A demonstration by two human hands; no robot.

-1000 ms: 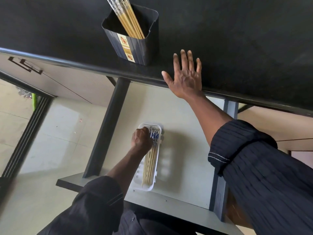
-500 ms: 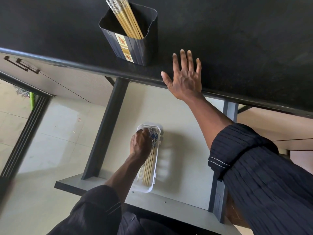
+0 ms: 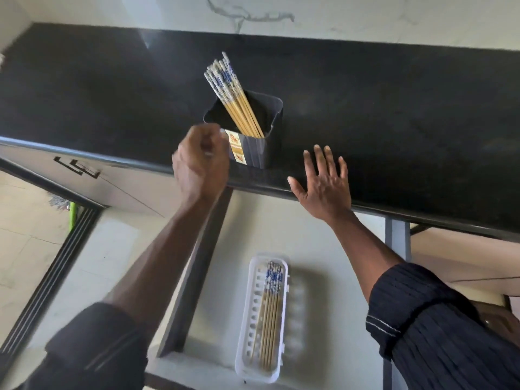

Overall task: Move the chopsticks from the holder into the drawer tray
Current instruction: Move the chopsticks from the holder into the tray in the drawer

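A black square holder [image 3: 261,149] stands near the front edge of the black counter, with several bamboo chopsticks [image 3: 235,99] leaning up and to the left out of it. In the open drawer below lies a white perforated tray [image 3: 247,333] with several chopsticks [image 3: 270,308] flat inside. My left hand [image 3: 201,161] hovers just left of the holder, blurred, fingers curled with nothing seen in them. My right hand [image 3: 323,184] lies flat, fingers spread, on the counter's front edge to the right of the holder.
The black counter [image 3: 394,122] runs across the view under a pale marbled wall. The drawer's dark left side rail [image 3: 202,266] runs below my left forearm. A closed cabinet front with a dark handle [image 3: 77,167] sits at left, tiled floor beneath.
My left hand let go of the chopsticks in the tray and rose to beside the holder. The view tilted up toward the counter. My right hand stayed on the counter edge.
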